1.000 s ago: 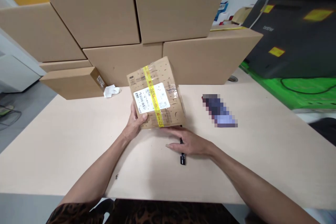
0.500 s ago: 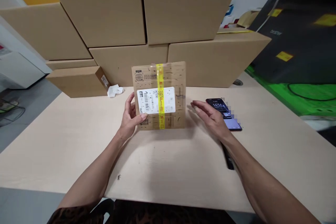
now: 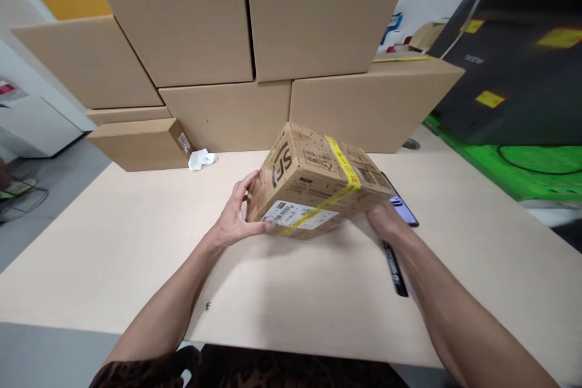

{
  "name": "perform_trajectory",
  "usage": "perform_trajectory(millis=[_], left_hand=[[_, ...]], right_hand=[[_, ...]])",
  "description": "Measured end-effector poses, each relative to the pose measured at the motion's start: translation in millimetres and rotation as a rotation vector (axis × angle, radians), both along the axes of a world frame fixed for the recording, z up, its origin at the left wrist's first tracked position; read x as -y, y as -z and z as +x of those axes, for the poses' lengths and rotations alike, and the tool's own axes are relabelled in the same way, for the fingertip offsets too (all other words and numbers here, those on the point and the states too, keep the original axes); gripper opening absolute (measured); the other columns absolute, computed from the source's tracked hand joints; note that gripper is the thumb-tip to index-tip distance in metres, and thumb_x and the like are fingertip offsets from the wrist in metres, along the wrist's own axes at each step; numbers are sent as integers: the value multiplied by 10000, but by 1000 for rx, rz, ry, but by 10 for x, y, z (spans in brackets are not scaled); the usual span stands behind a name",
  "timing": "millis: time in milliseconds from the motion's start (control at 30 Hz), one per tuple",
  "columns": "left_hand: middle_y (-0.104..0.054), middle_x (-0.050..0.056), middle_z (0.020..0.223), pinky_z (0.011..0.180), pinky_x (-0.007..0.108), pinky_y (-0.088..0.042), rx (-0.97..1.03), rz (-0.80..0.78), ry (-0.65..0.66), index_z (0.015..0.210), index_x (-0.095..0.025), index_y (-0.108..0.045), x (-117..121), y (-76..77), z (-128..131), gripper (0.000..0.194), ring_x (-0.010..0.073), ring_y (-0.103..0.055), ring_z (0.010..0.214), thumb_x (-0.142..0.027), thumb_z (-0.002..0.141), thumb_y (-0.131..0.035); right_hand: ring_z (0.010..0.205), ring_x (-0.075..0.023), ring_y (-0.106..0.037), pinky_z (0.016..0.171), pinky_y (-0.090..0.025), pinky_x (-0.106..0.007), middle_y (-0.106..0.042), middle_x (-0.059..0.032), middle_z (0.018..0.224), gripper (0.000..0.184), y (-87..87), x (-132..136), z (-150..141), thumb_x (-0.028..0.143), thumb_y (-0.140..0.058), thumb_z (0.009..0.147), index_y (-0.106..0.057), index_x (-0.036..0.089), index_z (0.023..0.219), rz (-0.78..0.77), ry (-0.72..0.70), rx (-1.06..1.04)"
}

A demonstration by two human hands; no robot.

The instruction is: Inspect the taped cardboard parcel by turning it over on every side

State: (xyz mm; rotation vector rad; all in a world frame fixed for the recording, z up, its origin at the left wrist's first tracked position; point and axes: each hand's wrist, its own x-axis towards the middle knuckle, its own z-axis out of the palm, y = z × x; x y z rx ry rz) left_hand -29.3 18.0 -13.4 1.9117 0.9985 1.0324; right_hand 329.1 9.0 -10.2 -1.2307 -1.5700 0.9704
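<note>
Parcel (image 3: 318, 176) newly tilted, left hand (image 3: 235, 218) holding it, grip wide (right hand (image 3: 386, 220) blurred)

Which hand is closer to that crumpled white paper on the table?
The left hand. It grips the taped box's left end, just right of the crumpled white paper and nearer the person; the right hand is at the box's other end, farther away.

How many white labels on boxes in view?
2: a shipping label on the parcel in the left hand, a small label on the flat box. Hidden sides may carry more.
</note>
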Motion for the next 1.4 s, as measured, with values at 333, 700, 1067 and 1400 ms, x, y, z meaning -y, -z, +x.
perform_trajectory(millis=[333, 700, 1067, 1400], left_hand=[[-528, 124, 1574, 1129, 548, -472, -24, 72, -136, 1630, -380, -429, -70, -76, -135, 1107, 397, -514, 1412, -559, 675, -960], [-478, 121, 1602, 1162, 581, -470, -65, 97, -115, 1646, -392, -393, -75, -109, -121, 1111, 410, -492, 1432, -597, 700, -938], [-466, 131, 1626, 1091, 554, -506, -50, 102, -105, 1649, -396, -381, -109, -59, -112, 1121, 412, -500, 1420, -583, 696, -941], [-444, 152, 1636, 1081, 552, -501, -25, 56, -110, 1650, -355, -375, -86, -53, -37, 1133, 410, -506, 1400, -582, 694, -937]], right_hand=[[506, -191, -623, 595, -444, -322, -606, 22, 619, 248, -358, 165, 169, 465, -630, 917, -555, 249, 820, -469, -283, 814], [765, -289, -704, 663, -434, -342, -729, -78, 774, 289, -415, 245, 476, 521, -547, 970, -631, 254, 894, -341, 42, 1135], [1131, -451, -765, 763, -540, -465, -740, -256, 1283, 385, -121, 731, 809, 200, -531, 997, -667, 178, 1356, -341, 148, 1281], [1029, -434, -777, 760, -537, -459, -765, -239, 1133, 218, -22, 631, 947, 173, -539, 930, -742, 179, 1009, -270, 23, 1248]])
